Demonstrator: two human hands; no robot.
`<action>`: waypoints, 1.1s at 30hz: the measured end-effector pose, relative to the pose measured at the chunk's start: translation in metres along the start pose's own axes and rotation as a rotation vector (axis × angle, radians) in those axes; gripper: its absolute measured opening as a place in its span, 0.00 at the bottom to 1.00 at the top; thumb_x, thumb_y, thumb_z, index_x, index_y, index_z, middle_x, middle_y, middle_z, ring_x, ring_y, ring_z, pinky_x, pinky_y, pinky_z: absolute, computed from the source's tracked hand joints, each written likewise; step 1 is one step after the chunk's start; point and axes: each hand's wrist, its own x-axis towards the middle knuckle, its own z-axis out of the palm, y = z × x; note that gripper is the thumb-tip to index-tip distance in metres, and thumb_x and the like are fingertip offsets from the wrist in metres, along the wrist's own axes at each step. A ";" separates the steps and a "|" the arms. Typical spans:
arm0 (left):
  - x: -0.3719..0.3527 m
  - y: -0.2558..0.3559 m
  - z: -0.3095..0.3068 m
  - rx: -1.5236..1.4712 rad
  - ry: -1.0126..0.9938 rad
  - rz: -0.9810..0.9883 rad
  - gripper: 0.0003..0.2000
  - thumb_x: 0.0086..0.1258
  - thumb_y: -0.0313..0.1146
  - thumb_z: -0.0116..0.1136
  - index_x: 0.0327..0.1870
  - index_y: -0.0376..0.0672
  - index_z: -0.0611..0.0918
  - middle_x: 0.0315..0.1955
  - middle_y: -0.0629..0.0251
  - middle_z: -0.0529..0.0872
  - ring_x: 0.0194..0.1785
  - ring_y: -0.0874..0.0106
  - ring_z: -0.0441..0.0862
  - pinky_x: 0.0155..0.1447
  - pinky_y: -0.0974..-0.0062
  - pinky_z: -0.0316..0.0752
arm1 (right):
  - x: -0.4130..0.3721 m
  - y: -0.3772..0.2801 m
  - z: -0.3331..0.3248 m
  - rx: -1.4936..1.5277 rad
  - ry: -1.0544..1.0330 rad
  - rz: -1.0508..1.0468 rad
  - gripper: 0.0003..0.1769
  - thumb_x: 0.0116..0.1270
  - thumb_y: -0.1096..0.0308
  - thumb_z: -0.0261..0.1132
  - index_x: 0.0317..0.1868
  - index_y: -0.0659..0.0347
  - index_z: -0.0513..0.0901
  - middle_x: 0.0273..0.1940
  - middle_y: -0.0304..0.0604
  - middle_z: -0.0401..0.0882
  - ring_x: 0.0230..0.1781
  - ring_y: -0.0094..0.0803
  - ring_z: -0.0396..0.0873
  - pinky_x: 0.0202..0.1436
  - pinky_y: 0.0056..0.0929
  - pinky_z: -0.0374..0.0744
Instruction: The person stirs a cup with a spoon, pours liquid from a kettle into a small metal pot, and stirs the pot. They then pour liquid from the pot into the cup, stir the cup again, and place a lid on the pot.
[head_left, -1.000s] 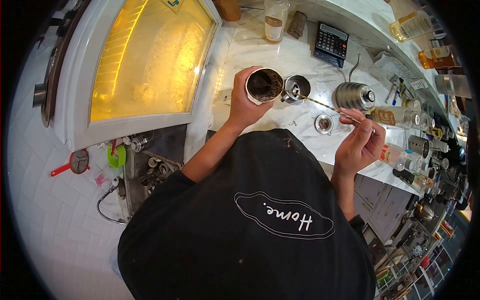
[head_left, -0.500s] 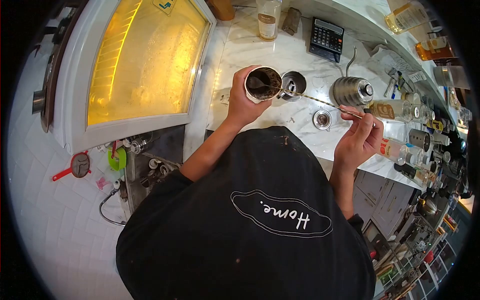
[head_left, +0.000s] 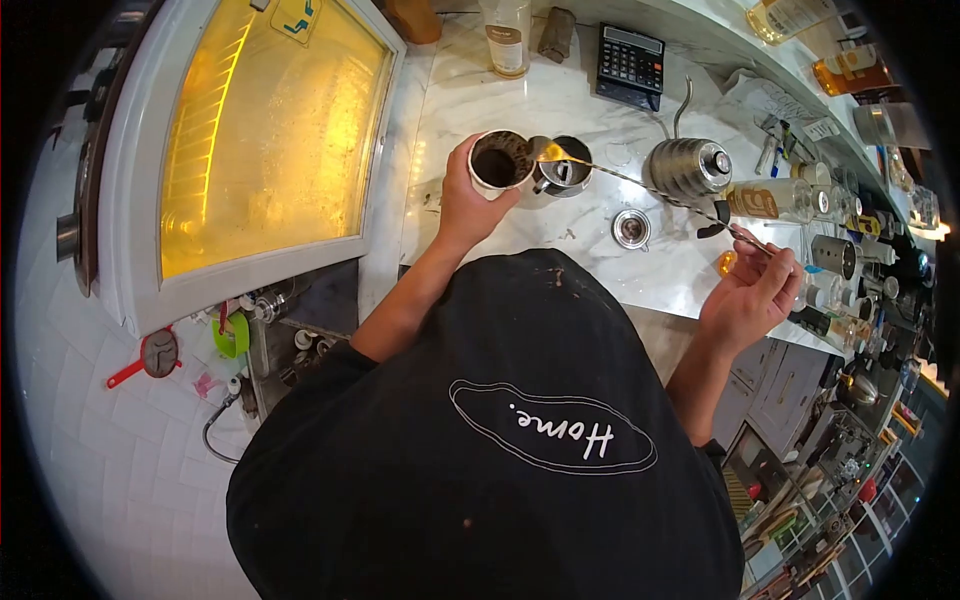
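Note:
My left hand (head_left: pixel 468 208) is wrapped round a pale cup (head_left: pixel 501 163) with dark contents inside, its mouth turned up toward the camera. My right hand (head_left: pixel 757 290) pinches the far end of a long twisted-handled spoon (head_left: pixel 640 184). The spoon's bowl lies at the right rim of the cup, outside its dark middle, and shines yellow. Just right of the cup, partly under the spoon, a metal cup (head_left: pixel 567 172) stands on the marble counter (head_left: pixel 590 105). A small round metal piece (head_left: pixel 631 229) sits nearer me.
A steel gooseneck kettle (head_left: pixel 690 167) stands behind the spoon handle. Toward the back are a calculator (head_left: pixel 631 62) and a labelled bottle (head_left: pixel 507 40). More bottles (head_left: pixel 770 200) line the right side. A glass-fronted unit with yellow light (head_left: pixel 275 140) borders the left.
The spoon's bowl has come out of the cup to its right rim, and my right hand has moved right and slightly toward me. The whole view has shifted a little.

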 end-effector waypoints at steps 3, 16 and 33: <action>-0.002 -0.009 -0.001 0.050 -0.003 -0.019 0.42 0.52 0.29 0.80 0.71 0.40 0.69 0.61 0.52 0.80 0.65 0.57 0.81 0.70 0.62 0.75 | 0.000 0.006 -0.009 -0.007 0.069 -0.013 0.10 0.86 0.67 0.54 0.48 0.67 0.74 0.40 0.53 0.85 0.39 0.45 0.90 0.51 0.39 0.88; -0.003 -0.003 -0.002 0.043 0.005 -0.022 0.42 0.54 0.31 0.81 0.71 0.38 0.69 0.60 0.52 0.82 0.64 0.59 0.82 0.69 0.63 0.76 | -0.005 0.015 -0.001 -0.135 -0.223 -0.085 0.14 0.87 0.68 0.51 0.54 0.73 0.76 0.48 0.61 0.86 0.48 0.46 0.88 0.52 0.43 0.87; 0.008 0.031 -0.008 0.082 -0.013 0.091 0.42 0.52 0.24 0.80 0.70 0.38 0.70 0.59 0.54 0.84 0.64 0.63 0.83 0.70 0.66 0.76 | 0.008 -0.004 -0.013 0.053 0.067 -0.044 0.14 0.88 0.64 0.51 0.48 0.67 0.75 0.38 0.60 0.88 0.39 0.44 0.90 0.52 0.40 0.86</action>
